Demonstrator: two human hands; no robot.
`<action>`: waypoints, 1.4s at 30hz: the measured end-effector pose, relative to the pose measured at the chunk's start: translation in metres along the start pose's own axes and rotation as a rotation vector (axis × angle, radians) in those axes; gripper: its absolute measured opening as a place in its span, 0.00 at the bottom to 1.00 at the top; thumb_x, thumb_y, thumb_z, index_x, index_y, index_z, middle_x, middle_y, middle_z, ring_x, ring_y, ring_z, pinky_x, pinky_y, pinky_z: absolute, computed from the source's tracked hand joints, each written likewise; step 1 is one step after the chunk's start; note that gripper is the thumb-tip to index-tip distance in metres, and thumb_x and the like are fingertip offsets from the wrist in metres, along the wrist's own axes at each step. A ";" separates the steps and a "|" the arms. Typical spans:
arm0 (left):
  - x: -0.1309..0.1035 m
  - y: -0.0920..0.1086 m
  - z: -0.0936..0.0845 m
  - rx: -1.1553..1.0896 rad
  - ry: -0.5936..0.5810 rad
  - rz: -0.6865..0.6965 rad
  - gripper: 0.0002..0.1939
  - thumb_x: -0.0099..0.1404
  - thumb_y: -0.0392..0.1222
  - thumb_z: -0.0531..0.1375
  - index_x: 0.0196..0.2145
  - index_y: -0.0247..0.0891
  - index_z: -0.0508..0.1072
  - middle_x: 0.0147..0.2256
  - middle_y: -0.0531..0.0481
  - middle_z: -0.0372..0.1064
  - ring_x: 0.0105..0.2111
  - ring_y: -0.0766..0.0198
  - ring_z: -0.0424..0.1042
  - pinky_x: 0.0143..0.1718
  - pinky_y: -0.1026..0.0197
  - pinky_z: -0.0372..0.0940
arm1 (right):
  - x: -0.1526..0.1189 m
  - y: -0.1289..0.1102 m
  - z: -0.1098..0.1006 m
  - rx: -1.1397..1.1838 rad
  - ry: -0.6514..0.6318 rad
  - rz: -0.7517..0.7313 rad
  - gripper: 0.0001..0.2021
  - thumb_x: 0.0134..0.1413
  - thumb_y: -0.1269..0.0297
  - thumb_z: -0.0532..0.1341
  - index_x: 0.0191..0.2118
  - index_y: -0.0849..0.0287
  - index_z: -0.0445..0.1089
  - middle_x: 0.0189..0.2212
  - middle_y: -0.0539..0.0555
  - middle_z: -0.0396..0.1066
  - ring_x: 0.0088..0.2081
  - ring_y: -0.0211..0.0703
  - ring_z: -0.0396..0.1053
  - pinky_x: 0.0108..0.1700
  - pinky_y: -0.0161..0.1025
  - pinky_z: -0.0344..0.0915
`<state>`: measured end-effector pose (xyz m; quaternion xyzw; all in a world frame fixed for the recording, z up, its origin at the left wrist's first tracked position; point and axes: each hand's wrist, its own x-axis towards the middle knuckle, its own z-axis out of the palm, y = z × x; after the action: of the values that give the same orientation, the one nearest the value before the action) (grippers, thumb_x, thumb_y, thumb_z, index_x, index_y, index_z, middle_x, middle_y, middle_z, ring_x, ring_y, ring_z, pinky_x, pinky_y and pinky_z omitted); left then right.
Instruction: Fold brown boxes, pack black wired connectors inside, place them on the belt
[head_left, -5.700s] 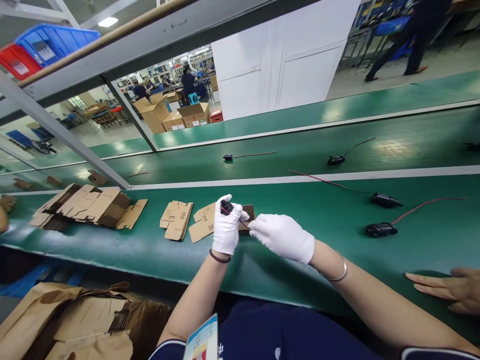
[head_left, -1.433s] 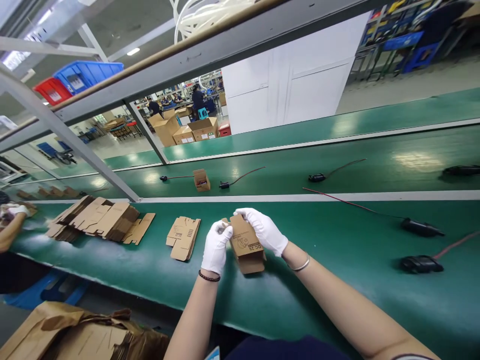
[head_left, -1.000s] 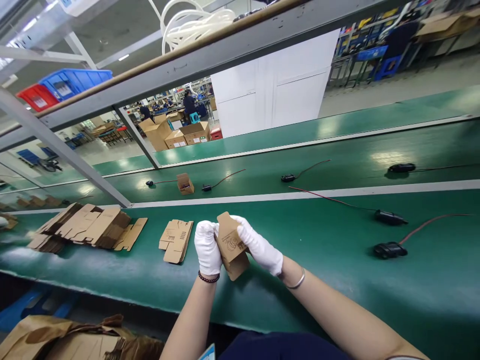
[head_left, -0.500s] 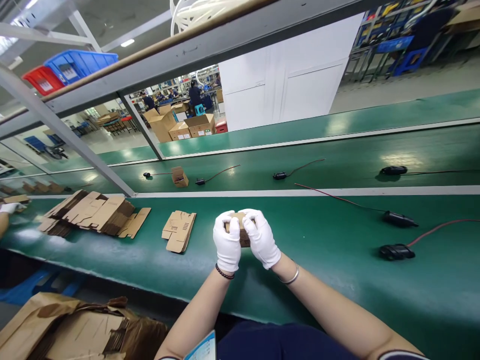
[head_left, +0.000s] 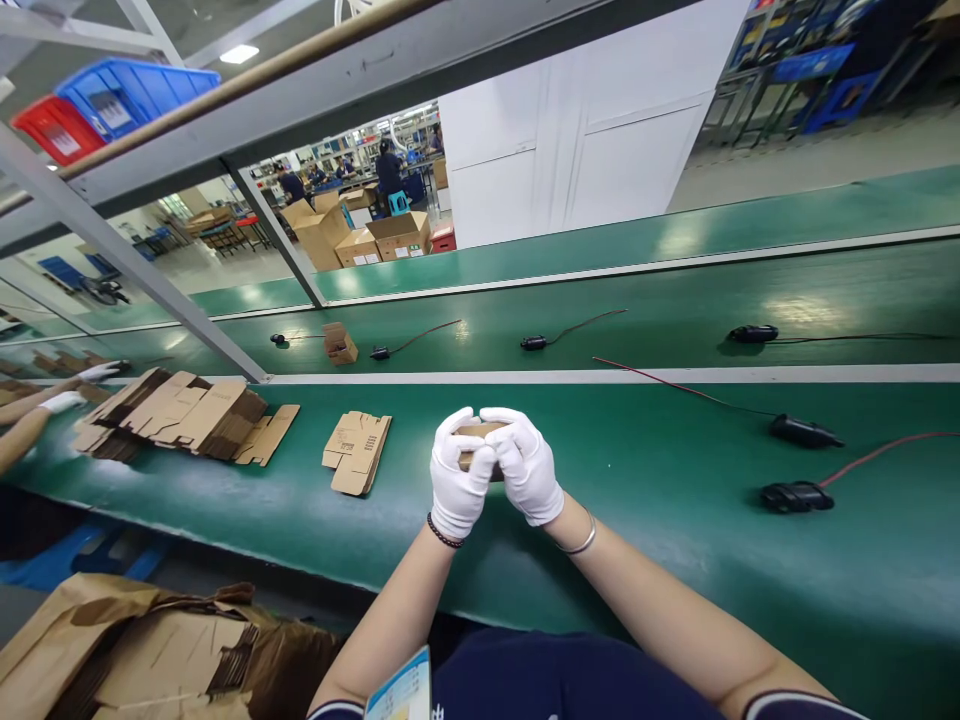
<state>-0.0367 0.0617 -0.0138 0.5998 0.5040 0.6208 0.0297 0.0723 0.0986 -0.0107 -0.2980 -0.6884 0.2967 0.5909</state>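
Both my white-gloved hands close around a small brown cardboard box (head_left: 480, 430) above the green work surface. My left hand (head_left: 459, 478) grips its left side, and my right hand (head_left: 525, 470) its right side, with the thumbs meeting at the near face. Fingers cover most of the box, so its flaps are largely hidden. Left of my hands lies a small stack of flat cardboard box blanks (head_left: 358, 452). To the right rest two black cylindrical devices with red wires, one nearer (head_left: 796, 497) and one farther (head_left: 806, 432).
A larger pile of folded blanks (head_left: 191, 415) lies at left, beside a co-worker's gloved hands (head_left: 67, 400). Beyond the pale divider strip (head_left: 525, 377), the belt (head_left: 660, 320) carries several black wired devices and an open small box (head_left: 340, 343). A slanted metal post (head_left: 150, 270) stands at left.
My thumbs and fingers have shifted on the box, which now looks tilted differently. Things on the far belt have moved slightly left. The co-worker's hands have come further into view.
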 end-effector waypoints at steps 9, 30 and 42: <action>-0.014 -0.014 -0.001 0.151 0.255 0.050 0.33 0.63 0.59 0.52 0.61 0.40 0.54 0.59 0.34 0.52 0.55 0.51 0.62 0.53 0.48 0.63 | -0.009 -0.006 0.001 0.841 -0.257 0.825 0.24 0.57 0.43 0.52 0.52 0.54 0.61 0.52 0.59 0.65 0.51 0.49 0.65 0.40 0.43 0.69; -0.027 -0.062 0.001 0.370 -0.513 -0.397 0.50 0.54 0.39 0.62 0.66 0.35 0.35 0.52 0.36 0.65 0.51 0.48 0.67 0.51 0.48 0.64 | 0.019 0.012 -0.017 -0.774 -1.021 0.053 0.10 0.56 0.61 0.57 0.41 0.52 0.73 0.39 0.51 0.75 0.40 0.46 0.72 0.39 0.37 0.67; -0.023 -0.072 -0.054 0.287 -0.063 -0.324 0.50 0.58 0.48 0.61 0.66 0.42 0.31 0.64 0.37 0.44 0.61 0.50 0.53 0.62 0.45 0.49 | 0.163 0.181 -0.204 -0.926 -0.148 0.208 0.15 0.63 0.55 0.53 0.41 0.62 0.69 0.37 0.55 0.71 0.35 0.38 0.69 0.40 0.41 0.67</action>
<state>-0.1126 0.0507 -0.0652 0.5283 0.6758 0.5106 0.0592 0.2653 0.3512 -0.0194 -0.5753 -0.7549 0.0367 0.3126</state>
